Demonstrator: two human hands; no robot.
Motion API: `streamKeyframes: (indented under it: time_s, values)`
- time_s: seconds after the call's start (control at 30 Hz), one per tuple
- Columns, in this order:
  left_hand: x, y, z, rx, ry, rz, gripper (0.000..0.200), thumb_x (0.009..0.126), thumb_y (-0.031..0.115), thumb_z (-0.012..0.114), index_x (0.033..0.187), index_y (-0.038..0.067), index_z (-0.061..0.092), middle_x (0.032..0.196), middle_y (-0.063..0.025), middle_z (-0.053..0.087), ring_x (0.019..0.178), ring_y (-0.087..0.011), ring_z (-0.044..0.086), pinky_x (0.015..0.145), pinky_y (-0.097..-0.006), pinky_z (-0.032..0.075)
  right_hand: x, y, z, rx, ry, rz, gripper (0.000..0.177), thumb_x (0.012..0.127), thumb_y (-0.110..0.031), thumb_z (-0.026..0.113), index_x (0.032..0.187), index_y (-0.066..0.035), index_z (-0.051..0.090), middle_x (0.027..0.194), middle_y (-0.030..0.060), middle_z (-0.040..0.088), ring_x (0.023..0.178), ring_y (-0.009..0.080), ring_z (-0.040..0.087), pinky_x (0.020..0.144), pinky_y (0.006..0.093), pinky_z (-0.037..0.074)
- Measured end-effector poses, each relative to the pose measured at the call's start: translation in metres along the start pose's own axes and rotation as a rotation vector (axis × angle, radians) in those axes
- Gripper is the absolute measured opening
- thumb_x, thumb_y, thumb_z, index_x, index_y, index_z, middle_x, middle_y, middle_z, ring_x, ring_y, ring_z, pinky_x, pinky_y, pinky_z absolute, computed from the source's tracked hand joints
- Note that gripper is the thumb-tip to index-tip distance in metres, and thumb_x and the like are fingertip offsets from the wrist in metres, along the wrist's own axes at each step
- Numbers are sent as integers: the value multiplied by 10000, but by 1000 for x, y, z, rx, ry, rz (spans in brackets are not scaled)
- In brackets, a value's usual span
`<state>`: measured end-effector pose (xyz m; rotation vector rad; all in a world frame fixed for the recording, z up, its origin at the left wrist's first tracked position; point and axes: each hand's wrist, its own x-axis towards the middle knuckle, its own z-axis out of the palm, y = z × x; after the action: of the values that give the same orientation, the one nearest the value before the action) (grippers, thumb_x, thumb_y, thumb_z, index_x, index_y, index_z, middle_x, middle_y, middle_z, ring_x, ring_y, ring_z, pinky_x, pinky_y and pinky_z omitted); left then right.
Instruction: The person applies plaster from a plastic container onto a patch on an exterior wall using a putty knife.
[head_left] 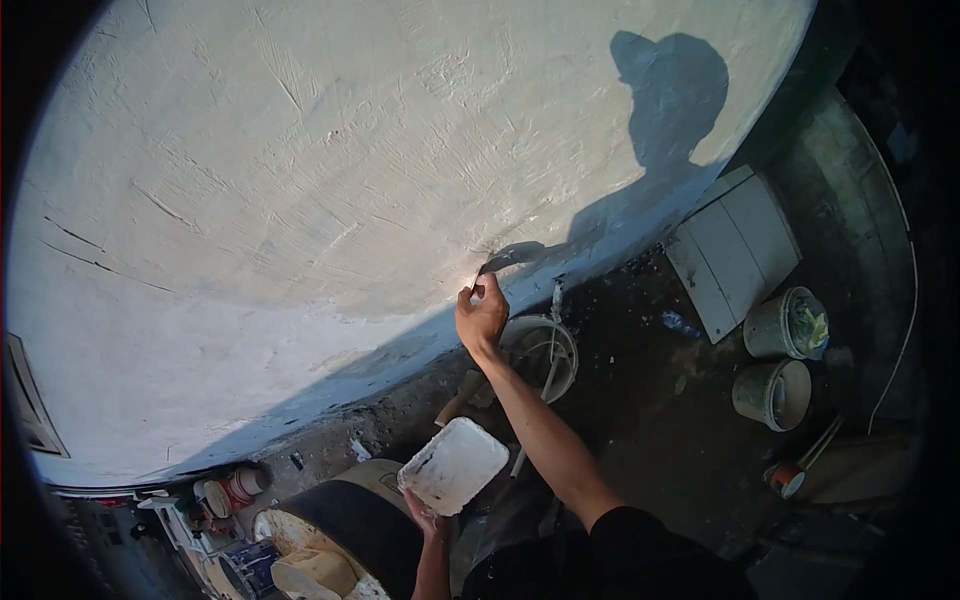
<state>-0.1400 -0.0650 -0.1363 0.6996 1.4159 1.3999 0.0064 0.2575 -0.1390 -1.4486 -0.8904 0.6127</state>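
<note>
My right hand (482,315) reaches up to the rough plastered wall (300,150), fingers closed around a small scraper (477,278). The scraper's thin edge is at the wall surface, and its grip is mostly hidden by my fingers. Lower down, my left hand (427,520) holds a white rectangular plastic tub (455,466) from below by its near side. White residue coats the inside of the tub, which is tilted toward me. Smooth white coating covers the lower left of the wall, while the upper part looks beige with scratch marks.
A bucket (572,368) with a stick stands under my right arm. Two more buckets (772,332) (757,398) and a pale panel (735,250) are at the right. A dark drum (350,520) with crusted material on top stands at lower left. My shadow falls on the wall.
</note>
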Motion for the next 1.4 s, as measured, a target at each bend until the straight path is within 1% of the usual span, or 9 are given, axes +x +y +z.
streamKeyframes:
  time_s: [0.13,0.27,0.37,0.53,0.8,1.03,1.13,1.33,1.4]
  values:
    - [4,-9,-5,38,-54,39,1064,683,680,665,1417,79,183,1366,-117,363,1244,-287,424,1005,-464,402,-10,-35,-8,45,-92,-92,132,781,-9,601,805,-15,472,697,148,533,649,346,540,588,398,421]
    - [8,-1,10,30,-50,16,995,721,653,654,1403,77,213,1356,-115,376,1223,-283,445,990,-456,418,-28,-50,-32,140,-79,1,156,786,-32,630,813,-18,477,689,116,540,620,219,519,587,325,421]
    - [10,-2,13,-2,-29,-28,949,746,637,642,1391,71,239,1339,-115,394,1214,-276,454,988,-450,420,-39,-2,-53,109,-66,204,155,814,-53,638,862,-19,494,754,82,603,698,134,567,627,308,441]
    - [9,-11,2,5,-49,13,949,749,640,636,1391,61,243,1325,-115,410,1215,-269,453,992,-439,415,-28,86,-81,397,150,525,297,864,7,561,1142,14,458,1061,132,618,971,219,620,838,305,471]
    - [4,-7,-3,-1,-72,-17,1031,721,663,646,1414,53,186,1357,-119,371,1244,-273,422,1011,-445,394,4,164,-43,381,204,514,182,835,33,592,1016,20,577,1011,108,639,929,184,622,816,296,474]
    - [7,6,7,33,-122,30,1027,725,683,624,1408,50,193,1342,-124,382,1232,-271,431,999,-441,400,5,115,-43,625,149,581,205,821,58,598,1021,16,590,1006,96,638,918,157,619,824,277,476]
    - [10,1,3,97,-119,62,1024,722,685,626,1405,53,200,1338,-123,385,1227,-272,435,995,-441,404,4,98,-42,613,117,524,217,850,24,590,1064,-10,577,1010,62,634,889,132,613,701,244,483]
    - [11,2,11,22,-97,49,1040,698,690,646,1404,62,209,1342,-120,386,1225,-278,440,1002,-450,404,0,55,-46,698,57,515,226,828,58,600,1051,35,575,1033,97,625,967,146,602,868,263,466]
    - [12,-2,10,13,-114,93,1045,691,690,652,1404,67,209,1346,-118,384,1228,-280,438,1006,-453,403,-1,47,-45,700,43,486,221,841,45,600,1057,3,578,1017,71,628,908,122,606,713,230,464]
